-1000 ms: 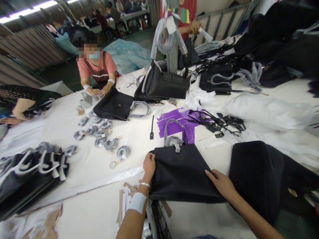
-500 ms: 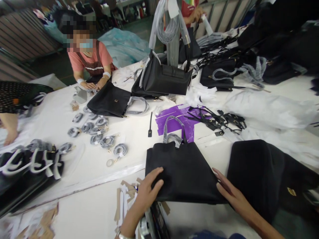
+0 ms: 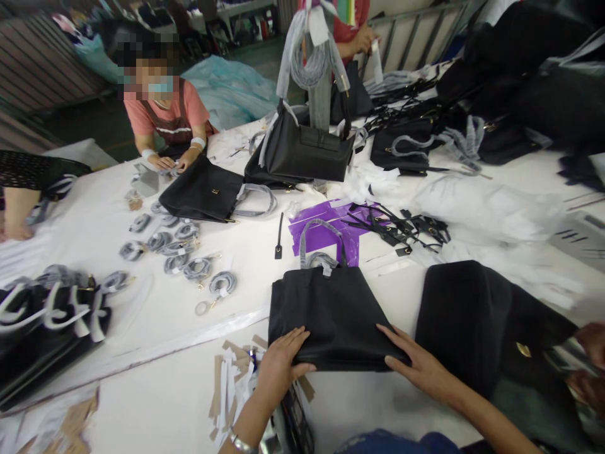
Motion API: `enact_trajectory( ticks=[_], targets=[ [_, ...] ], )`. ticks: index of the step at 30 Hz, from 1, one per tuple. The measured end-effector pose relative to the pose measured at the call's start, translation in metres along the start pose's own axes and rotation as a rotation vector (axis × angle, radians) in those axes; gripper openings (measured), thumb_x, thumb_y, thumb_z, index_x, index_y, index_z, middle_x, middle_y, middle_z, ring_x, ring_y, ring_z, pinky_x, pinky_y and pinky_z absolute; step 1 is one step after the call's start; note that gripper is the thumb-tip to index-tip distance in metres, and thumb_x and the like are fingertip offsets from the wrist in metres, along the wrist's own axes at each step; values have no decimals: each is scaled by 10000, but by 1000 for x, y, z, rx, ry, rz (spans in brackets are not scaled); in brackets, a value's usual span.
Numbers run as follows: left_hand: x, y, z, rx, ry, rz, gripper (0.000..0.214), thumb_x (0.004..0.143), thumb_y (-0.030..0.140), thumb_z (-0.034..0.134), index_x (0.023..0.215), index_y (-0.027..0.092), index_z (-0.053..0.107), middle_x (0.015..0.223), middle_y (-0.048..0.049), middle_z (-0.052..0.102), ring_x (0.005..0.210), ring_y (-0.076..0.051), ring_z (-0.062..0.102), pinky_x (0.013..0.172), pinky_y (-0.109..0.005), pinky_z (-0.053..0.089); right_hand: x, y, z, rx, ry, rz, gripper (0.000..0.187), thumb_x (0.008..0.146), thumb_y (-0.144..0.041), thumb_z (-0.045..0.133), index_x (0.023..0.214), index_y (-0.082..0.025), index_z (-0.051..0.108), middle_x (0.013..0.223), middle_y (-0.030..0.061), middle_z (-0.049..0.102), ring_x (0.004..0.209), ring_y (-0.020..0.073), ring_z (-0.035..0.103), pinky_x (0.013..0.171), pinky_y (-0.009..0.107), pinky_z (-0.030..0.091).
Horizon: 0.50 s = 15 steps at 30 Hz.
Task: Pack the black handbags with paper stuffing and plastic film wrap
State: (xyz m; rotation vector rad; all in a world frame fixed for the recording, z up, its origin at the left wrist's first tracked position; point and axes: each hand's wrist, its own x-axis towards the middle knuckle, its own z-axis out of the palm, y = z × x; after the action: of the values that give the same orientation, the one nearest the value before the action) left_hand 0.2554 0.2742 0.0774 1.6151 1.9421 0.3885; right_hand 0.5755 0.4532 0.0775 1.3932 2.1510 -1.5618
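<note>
Head view: a black bag [image 3: 326,315] lies flat on the white table [image 3: 378,403], by my edge. My left hand [image 3: 280,364] and right hand [image 3: 416,367] rest open on its near corners, gripping nothing. An uneven push could skid it onto the card strips [image 3: 231,384].

Black handbag [image 3: 331,315], purple sheet [image 3: 326,230], white table [image 3: 155,391].

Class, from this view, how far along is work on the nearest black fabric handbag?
Done: the black fabric handbag lies flat, its handle wrapped in grey foam. In hand: the left hand and right hand rest on its near corners. Left, probably: loose black straps on and beside the purple plastic sheet lie unattached.
</note>
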Motion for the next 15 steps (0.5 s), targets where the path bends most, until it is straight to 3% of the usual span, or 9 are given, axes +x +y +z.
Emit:
enact_trajectory(
  ticks=[3,5,7,11,15],
  targets=[
    [-5,1,2,18,58,11,735,706,346,822,1372,305,515,1401,-60,563,1266,-272,558,1053,-464,494,22,-6,-33,-31,106,-36,560,883,-575,482,1348,-277,574,1496,59,457,1373,271,419,1152,428,322],
    [-9,3,4,32,95,21,736,713,329,816,1380,322,507,1397,-55,565,1255,-277,567,1037,-466,508,52,-8,-61,-119,239,-73,485,899,-535,459,1266,-269,631,1385,61,573,1241,265,555,1038,395,462],
    [-13,5,6,43,123,28,756,709,321,816,1392,340,492,1394,-45,567,1243,-278,577,1018,-461,525,92,-9,-90,-262,363,-85,410,897,-467,481,1195,-255,666,1260,66,656,1085,251,647,936,364,525],
    [-18,5,10,41,147,43,790,718,326,802,1420,389,446,1391,-17,566,1219,-272,597,985,-424,556,178,-8,-137,-390,502,-50,351,887,-320,506,1153,-160,669,1201,131,674,1061,276,646,955,398,488],
    [-21,-3,16,39,128,53,859,716,327,803,1453,427,375,1396,-5,556,1212,-276,601,979,-405,560,239,-4,-155,-473,597,-40,366,898,-293,514,1201,-114,614,1219,185,641,1155,314,570,975,437,440]
  ],
)
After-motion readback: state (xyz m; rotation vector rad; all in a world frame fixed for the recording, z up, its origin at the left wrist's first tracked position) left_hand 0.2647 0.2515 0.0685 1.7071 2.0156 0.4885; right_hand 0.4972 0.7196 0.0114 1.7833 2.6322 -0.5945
